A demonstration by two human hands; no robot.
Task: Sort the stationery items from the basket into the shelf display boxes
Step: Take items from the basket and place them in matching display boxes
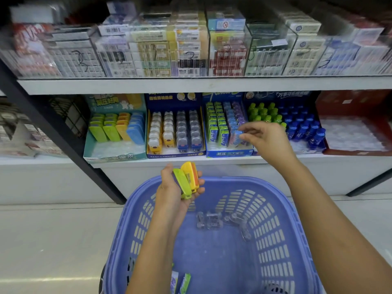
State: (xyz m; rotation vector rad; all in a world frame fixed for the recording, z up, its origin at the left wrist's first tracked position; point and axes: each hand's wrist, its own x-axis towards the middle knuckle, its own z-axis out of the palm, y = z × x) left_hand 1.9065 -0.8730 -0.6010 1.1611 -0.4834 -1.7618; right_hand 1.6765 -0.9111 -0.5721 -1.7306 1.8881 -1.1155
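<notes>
My left hand [174, 187] hovers over the blue basket [282, 219] and grips a bunch of flat erasers [186, 179]: green, yellow and orange. My right hand [265, 139] reaches to the blue display box [230, 153] on the lower shelf, fingertips at a blue eraser pack [235, 137] in its front row; whether it pinches the pack I cannot tell. On the basket floor lie several clear grey pieces [212, 221]. Green and purple packs [180, 282] show at the basket's near edge, partly hidden by my left arm.
Left of the blue box stand a teal box of flat erasers [115, 132] and a dark blue box of animal-shaped items [176, 132]. To the right are green and blue bottles [297, 124] and a red box [356, 132]. Clear bins fill the upper shelf [191, 84].
</notes>
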